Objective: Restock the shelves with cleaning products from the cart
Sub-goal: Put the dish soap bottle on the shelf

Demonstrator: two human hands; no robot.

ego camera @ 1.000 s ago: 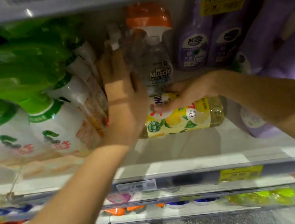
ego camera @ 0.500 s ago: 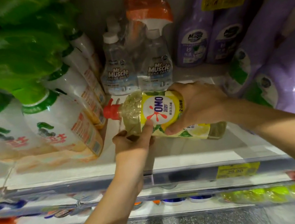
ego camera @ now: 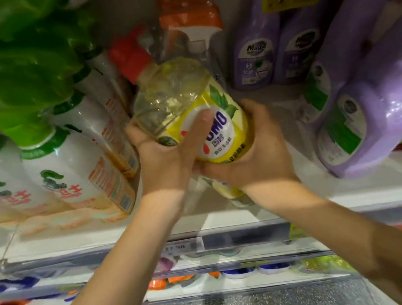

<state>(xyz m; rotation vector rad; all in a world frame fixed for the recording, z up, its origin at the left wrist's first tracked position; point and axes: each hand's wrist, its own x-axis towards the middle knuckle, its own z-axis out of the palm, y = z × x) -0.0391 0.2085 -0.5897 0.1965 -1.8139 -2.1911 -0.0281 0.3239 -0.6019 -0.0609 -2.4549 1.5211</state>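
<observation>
Yellow-labelled bottle (ego camera: 189,112) with a red cap (ego camera: 129,55) is tilted, cap pointing up and to the back left, held over the white shelf (ego camera: 229,216). Both hands are on it: the left hand (ego camera: 163,161) wraps the left side with its thumb lying across the label, the right hand (ego camera: 254,155) cups the lower right side. Green-topped spray bottles (ego camera: 68,171) sit just left, purple bottles (ego camera: 360,114) to the right, and an orange-topped sprayer (ego camera: 188,15) behind.
</observation>
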